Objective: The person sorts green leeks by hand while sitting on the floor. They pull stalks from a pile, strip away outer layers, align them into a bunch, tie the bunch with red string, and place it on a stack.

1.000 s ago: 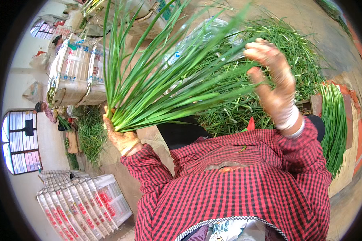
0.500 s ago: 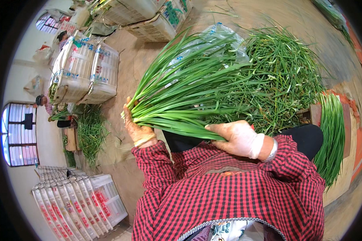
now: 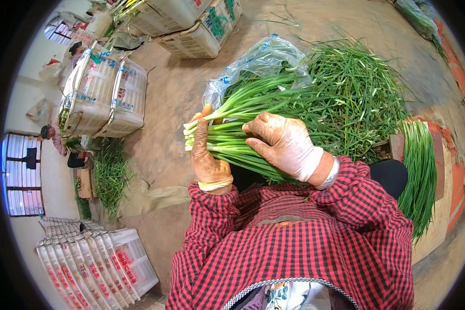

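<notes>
Concrete floor (image 3: 346, 20) filling most of the frame. One big loose heap of green chives (image 3: 361, 98) spread across it at upper right, with one crumpled clear plastic bag (image 3: 266, 59) lying at its left edge. One tidy long bundle of greens (image 3: 418, 170) laid out on a board at right, well apart from the hands. Another smaller pile of greens (image 3: 108, 173) on the floor at left.

Crates next, counted: two white plastic crates (image 3: 108, 95) side by side at left, packed and strapped; two more crates (image 3: 191, 23) near the top edge; one row of stacked flat white crates (image 3: 93, 266) at lower left, too many and too close together to count surely. One other person (image 3: 54, 139) far off at the left rim, small and bent by the lens.

Front and centre: red checked sleeves, two of them. One bunch of spring onions (image 3: 243, 132) held level across the middle, pale root ends pointing left, green tops running right into the heap. Left hand (image 3: 207, 155) in a stained glove, closed around the white ends from below, thumb up against them. Right hand (image 3: 284, 144) in a pale glove, fingers curled over the top of the same bunch, gripping just beside the left.
</notes>
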The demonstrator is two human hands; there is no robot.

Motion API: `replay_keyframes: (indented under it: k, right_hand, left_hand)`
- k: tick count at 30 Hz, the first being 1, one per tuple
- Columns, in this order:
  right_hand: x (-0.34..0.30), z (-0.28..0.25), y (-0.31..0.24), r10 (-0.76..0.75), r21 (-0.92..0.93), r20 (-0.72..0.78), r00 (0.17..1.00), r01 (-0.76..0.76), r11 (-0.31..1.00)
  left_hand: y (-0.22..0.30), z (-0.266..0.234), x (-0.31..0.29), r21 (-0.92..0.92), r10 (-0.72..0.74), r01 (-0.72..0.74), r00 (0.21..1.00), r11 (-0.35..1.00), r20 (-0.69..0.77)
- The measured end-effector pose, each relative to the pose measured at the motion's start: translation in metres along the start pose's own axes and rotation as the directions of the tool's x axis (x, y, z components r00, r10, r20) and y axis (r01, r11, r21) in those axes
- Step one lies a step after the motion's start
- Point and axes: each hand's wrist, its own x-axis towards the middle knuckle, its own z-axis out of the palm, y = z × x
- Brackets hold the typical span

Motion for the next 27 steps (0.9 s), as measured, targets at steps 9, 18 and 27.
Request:
replay_keyframes:
  k: [9, 18, 27]
  right_hand:
    - [-0.01, -0.011, 0.02, 0.081, 0.067, 0.024, 0.996, -0.082, 0.994]
    - [-0.029, -0.07, 0.05, 0.393, 0.716, 0.233, 0.89, -0.43, 0.551]
    - [-0.072, -0.117, 0.088, 0.275, 0.059, -0.096, 0.957, -0.27, 0.961]
  left_hand:
    - [-0.009, 0.02, -0.006, 0.077, -0.049, 0.04, 0.992, 0.996, 0.112]
    - [-0.005, 0.015, 0.013, 0.052, -0.064, 0.057, 0.986, 0.997, 0.154]
    - [-0.02, 0.012, 0.034, 0.452, -0.083, -0.152, 0.885, 0.879, 0.458]
